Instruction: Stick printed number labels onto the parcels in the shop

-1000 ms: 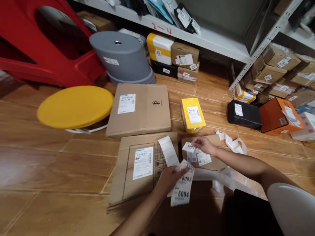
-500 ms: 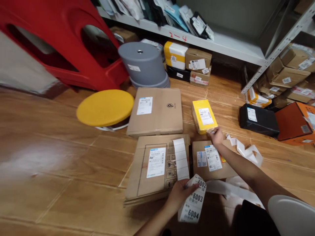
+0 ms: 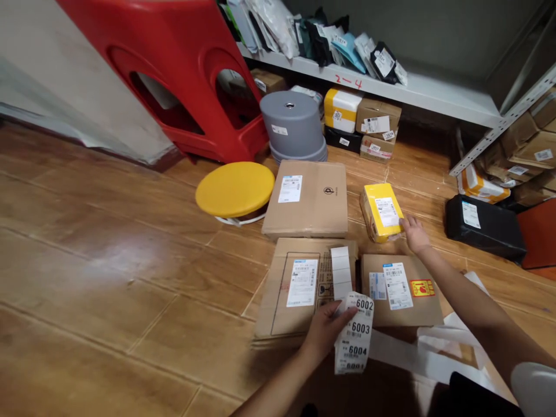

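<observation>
My left hand (image 3: 326,331) is closed around a strip of white number labels (image 3: 357,341), printed 6002, 6003 and 6004. A blank end of the strip lies over a large cardboard box (image 3: 267,324). At the right edge of a yellow parcel (image 3: 380,213), my right hand (image 3: 416,234) has its fingers stretched out. Their tips reach the parcel's side; whether they press on it I cannot tell. The parcel carries a white shipping label. Just in front of it lies a smaller cardboard box (image 3: 371,310) with labels and a red-and-yellow sticker.
A flat cardboard box (image 3: 310,214) lies behind, beside a yellow round seat (image 3: 234,188). Farther back are a grey stool (image 3: 293,124), a red stool (image 3: 174,52) and a shelf (image 3: 452,98) holding several packets. A black parcel (image 3: 486,231) lies right.
My right hand has shifted from the yellow parcel's near end to its right edge, and its fingers have straightened. My left hand still holds the label strip. The view has swung left.
</observation>
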`<state>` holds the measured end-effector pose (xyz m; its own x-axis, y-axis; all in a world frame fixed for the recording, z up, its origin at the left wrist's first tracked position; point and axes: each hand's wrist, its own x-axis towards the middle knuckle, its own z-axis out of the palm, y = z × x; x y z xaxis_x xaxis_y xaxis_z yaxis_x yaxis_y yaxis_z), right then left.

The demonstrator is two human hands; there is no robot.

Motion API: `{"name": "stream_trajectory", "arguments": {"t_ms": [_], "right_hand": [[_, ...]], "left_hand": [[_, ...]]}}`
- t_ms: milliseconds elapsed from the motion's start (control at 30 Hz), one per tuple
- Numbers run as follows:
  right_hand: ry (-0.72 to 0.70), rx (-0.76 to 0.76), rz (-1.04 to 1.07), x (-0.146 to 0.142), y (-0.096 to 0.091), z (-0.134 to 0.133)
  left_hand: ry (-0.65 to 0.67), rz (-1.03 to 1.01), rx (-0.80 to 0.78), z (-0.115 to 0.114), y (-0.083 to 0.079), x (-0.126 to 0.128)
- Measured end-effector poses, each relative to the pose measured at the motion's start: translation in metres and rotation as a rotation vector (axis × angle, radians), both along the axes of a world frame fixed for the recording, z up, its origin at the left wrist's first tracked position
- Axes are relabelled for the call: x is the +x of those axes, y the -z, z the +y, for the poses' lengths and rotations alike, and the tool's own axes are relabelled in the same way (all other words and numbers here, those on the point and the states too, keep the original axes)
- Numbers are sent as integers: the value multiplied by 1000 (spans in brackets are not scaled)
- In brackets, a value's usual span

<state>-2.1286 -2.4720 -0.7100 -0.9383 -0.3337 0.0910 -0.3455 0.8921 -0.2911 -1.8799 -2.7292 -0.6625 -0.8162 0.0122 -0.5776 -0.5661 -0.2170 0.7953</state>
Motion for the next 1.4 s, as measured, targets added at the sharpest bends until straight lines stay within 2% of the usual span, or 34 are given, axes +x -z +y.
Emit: {"name": "stream_trajectory", "arguments": {"t_ms": [67, 100, 167, 200, 267, 367, 433, 533, 733, 900, 1000, 1133, 1400], "right_hand": [[-80, -107, 21, 27, -27, -29], [-217, -232, -24, 44, -40, -47], [-551, -437, -306, 81, -61, -83], [-615, -508, -408, 97, -67, -100], [-591, -610, -483, 123, -70, -125], [-500, -677, -552, 139, -59, -144], [-472, -712, -611, 141, -49, -149], [-396, -784, -598, 138, -39, -155], [-260, -883, -692, 137, -33, -175], [-104, -1013, -704, 133, -26, -188], [-53, -1029, -747, 129, -23, -191], [-39, -1021, -752, 125, -22, -192], [-99, -942, -815, 121, -22, -192]], "left_hand": [[-53, 62, -48, -7, -2, -1], [-80, 88, -71, -10, -3, -2], [-157, 101, -93, -14, -2, -5], [-199, 84, -94, -16, -1, -7], [-274, 37, -92, -19, 2, -11], [-378, 61, -78, -25, 7, -15], [-406, 96, -46, -32, 9, -14], [-373, 89, -46, -41, 12, -12], [-451, 109, -120, -51, 11, -15], [-404, 80, 2, -59, 8, -19], [-369, 7, 54, -63, 9, -19], [-348, -40, 33, -66, 13, -17], [-302, -34, 16, -72, 22, -13]]}}
